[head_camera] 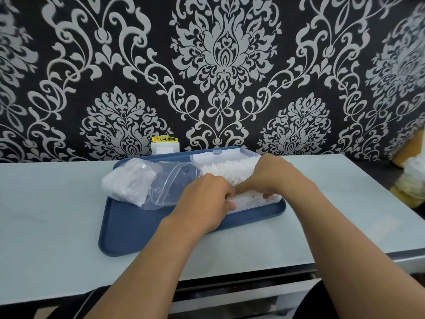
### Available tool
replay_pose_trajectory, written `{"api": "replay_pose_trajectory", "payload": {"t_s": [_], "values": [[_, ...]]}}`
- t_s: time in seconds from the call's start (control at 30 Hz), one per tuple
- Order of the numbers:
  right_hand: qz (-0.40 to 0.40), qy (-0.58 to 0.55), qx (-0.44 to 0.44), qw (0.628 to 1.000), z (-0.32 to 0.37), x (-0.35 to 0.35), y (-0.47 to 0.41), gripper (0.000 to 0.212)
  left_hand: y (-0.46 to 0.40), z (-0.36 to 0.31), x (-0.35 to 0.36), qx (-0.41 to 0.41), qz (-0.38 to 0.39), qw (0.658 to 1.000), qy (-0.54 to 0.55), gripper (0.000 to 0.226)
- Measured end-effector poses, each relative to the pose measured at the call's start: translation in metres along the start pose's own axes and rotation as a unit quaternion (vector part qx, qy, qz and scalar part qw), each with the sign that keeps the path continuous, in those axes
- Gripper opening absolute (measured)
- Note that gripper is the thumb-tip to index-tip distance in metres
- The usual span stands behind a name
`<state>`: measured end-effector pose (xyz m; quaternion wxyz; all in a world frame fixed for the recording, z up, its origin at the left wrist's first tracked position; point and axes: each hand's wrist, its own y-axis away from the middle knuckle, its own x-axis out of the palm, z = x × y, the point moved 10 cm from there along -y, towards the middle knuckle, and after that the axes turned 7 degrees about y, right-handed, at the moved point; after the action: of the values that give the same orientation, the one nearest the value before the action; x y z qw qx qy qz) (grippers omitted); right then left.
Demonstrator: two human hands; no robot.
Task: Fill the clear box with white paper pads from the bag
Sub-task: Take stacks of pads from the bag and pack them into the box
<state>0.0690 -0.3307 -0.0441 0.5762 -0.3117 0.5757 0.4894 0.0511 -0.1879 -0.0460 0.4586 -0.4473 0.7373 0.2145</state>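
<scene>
Both my left hand (207, 194) and right hand (273, 176) grip pads (230, 168), settling them into the clear box (250, 202); next, the bag (161, 183).

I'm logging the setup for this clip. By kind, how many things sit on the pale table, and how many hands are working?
Blue tray: 1
Clear box: 1
Clear plastic bag: 1
Hands: 2, left and right
Total: 5
Single white pads are packed too tightly to count.
</scene>
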Motion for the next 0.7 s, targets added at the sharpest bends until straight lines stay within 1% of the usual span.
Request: {"api": "replay_pose_trajectory", "payload": {"t_s": [0.03, 0.07, 0.1, 0.13, 0.17, 0.2, 0.23, 0.27, 0.33, 0.37, 0.43, 0.5, 0.53, 0.6, 0.7], "values": [[-0.003, -0.023, -0.010, 1.000, -0.002, -0.008, 0.004, 0.056, -0.001, 0.000, 0.000, 0.004, -0.001, 1.000, -0.004, 0.021], [-0.029, -0.044, -0.024, 0.998, -0.003, -0.020, 0.008, 0.050, -0.001, 0.000, 0.000, 0.006, -0.001, 1.000, -0.005, 0.021], [-0.082, -0.055, -0.051, 0.994, -0.002, -0.036, 0.012, 0.038, -0.001, 0.000, 0.000, 0.008, 0.000, 1.000, -0.007, 0.021], [-0.148, -0.060, -0.094, 0.983, 0.004, -0.053, 0.018, 0.025, -0.001, 0.000, 0.000, 0.008, 0.001, 1.000, -0.006, 0.023], [-0.195, -0.070, -0.145, 0.968, 0.013, -0.066, 0.026, 0.012, -0.001, 0.000, 0.000, 0.008, 0.002, 1.000, -0.006, 0.024], [-0.206, -0.085, -0.195, 0.955, 0.025, -0.069, 0.031, 0.007, -0.001, 0.001, 0.000, 0.006, 0.003, 1.000, -0.008, 0.028], [-0.180, -0.090, -0.233, 0.951, 0.039, -0.062, 0.034, 0.015, -0.001, 0.001, 0.000, 0.003, 0.003, 1.000, -0.011, 0.032], [-0.135, -0.078, -0.256, 0.954, 0.051, -0.046, 0.034, 0.021, -0.001, 0.002, 0.000, 0.001, 0.002, 1.000, -0.013, 0.036], [-0.054, -0.022, -0.255, 0.965, 0.064, -0.010, 0.025, 0.030, -0.001, 0.002, 0.001, -0.004, 0.001, 1.000, -0.013, 0.035], [-0.026, 0.006, -0.239, 0.971, 0.063, 0.004, 0.019, 0.032, 0.000, 0.002, 0.001, -0.004, 0.000, 1.000, -0.012, 0.031], [-0.004, 0.065, -0.195, 0.979, 0.052, 0.014, 0.007, 0.035, 0.001, 0.001, -0.001, -0.001, -0.003, 1.000, -0.007, 0.025], [0.041, 0.102, -0.139, 0.984, 0.034, 0.016, 0.001, 0.033, 0.001, -0.002, -0.003, 0.006, -0.010, 1.000, -0.006, 0.016], [0.081, 0.096, -0.117, 0.985, 0.028, 0.021, 0.002, 0.030, 0.001, -0.003, -0.004, 0.007, -0.012, 1.000, -0.008, 0.014], [0.135, 0.063, -0.090, 0.985, 0.024, 0.026, 0.007, 0.028, 0.001, -0.003, -0.004, 0.006, -0.015, 1.000, -0.015, 0.013], [0.164, 0.030, -0.057, 0.984, 0.023, 0.029, 0.011, 0.032, -0.001, -0.002, -0.002, 0.010, -0.015, 1.000, -0.019, 0.013]]}}
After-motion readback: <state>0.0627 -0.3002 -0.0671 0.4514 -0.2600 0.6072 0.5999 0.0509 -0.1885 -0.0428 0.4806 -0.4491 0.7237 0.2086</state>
